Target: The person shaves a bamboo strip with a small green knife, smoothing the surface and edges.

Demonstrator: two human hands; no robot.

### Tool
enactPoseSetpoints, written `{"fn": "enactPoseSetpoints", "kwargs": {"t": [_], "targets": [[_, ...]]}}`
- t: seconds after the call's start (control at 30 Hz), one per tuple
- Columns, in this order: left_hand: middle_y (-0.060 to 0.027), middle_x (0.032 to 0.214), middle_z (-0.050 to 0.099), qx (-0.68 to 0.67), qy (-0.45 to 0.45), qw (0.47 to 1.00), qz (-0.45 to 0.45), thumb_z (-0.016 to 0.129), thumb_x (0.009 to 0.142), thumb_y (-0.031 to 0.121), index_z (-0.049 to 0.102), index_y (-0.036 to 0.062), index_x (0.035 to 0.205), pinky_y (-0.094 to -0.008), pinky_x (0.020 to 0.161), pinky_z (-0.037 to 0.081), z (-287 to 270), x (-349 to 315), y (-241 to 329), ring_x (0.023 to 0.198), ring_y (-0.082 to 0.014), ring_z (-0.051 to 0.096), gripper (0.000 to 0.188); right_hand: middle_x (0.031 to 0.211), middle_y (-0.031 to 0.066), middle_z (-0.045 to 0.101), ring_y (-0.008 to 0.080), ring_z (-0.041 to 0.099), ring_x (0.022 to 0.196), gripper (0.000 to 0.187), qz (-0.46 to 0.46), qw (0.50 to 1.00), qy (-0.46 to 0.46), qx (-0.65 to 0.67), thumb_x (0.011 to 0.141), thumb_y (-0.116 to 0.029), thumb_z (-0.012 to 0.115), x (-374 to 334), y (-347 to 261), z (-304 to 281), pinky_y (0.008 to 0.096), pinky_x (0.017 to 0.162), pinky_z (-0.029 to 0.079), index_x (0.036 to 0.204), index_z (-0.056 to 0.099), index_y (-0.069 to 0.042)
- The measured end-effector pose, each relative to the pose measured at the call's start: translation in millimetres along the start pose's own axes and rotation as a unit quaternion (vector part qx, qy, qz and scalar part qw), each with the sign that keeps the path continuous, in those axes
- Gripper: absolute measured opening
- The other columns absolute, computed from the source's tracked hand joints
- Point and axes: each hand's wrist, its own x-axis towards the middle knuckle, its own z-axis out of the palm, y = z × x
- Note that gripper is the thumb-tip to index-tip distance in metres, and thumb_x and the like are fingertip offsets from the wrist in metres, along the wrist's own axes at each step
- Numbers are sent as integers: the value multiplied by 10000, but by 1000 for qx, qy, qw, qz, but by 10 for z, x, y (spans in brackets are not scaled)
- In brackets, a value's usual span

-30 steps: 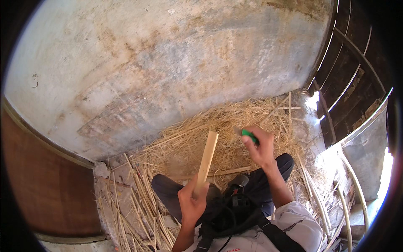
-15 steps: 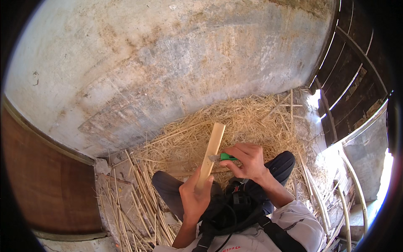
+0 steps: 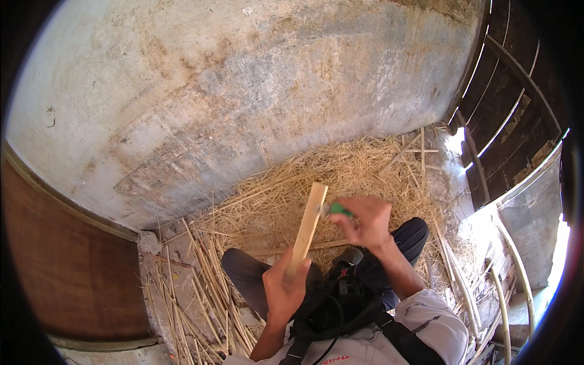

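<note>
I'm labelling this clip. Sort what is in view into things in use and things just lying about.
In use:
- left hand, gripping the pale wooden strip
- right hand, holding a green-handled tool against the strip's upper end

Lying about:
- straw pile
- loose cane stalks
- plastered wall
- dark wooden slats

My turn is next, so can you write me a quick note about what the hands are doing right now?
Left hand: holds a pale wooden slat upright by its lower end.
Right hand: grips a green-handled tool with its tip at the slat's upper edge.
Around: straw heaped below a plaster wall, loose stalks at the left.
Done: I cannot tell how far the slat is cut.
Left: likely more working along the slat's edge.
</note>
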Motion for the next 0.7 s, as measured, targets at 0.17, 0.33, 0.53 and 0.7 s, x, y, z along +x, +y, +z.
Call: {"fn": "enactPoseSetpoints", "kwargs": {"t": [0.17, 0.33, 0.53, 0.7], "targets": [[47, 900, 647, -27, -38, 999, 10, 724, 995, 44, 697, -60, 1351, -212, 590, 363, -21, -282, -296, 735, -7, 465, 371, 649, 57, 652, 157, 584, 532, 304, 246, 963, 62, -93, 1014, -340, 753, 170, 719, -155, 340, 494, 442, 1059, 804, -44], [37, 923, 663, 3, -24, 998, -62, 721, 1017, 79, 695, -63, 1348, -207, 656, 389, -104, -190, -201, 808, -12, 501, 361, 735, 76, 695, 184, 630, 583, 295, 188, 980, -13, 57, 1018, -332, 746, 40, 406, -123, 341, 537, 470, 1071, 779, -43], [77, 887, 608, -84, -35, 995, -51, 681, 1072, 159, 676, -42, 1394, -198, 627, 348, -116, -87, -308, 759, -4, 481, 380, 846, 65, 745, 269, 711, 668, 256, 67, 986, -87, 125, 913, -300, 838, -70, -38, 29, 363, 589, 534, 1032, 776, -82], [18, 796, 544, -113, -64, 988, -82, 622, 1092, 166, 664, -39, 1372, -248, 641, 381, -98, -23, -163, 755, -45, 456, 350, 793, 43, 701, 264, 681, 637, 285, 1, 986, -133, 100, 876, -353, 848, -77, -189, 15, 379, 569, 519, 1018, 772, -118]]}}
